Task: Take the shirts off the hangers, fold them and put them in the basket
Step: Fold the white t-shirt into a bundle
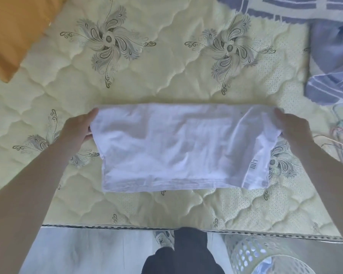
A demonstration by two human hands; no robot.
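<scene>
Though creased, soft rect. wht shirt (166,145)

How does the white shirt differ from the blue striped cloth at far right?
The white shirt is plain; the blue striped cloth has white lines. The white shirt is folded flat, the blue striped cloth lies crumpled. The left hand and right hand grip the shirt; nothing touches the cloth. Both are on the mattress.
</scene>
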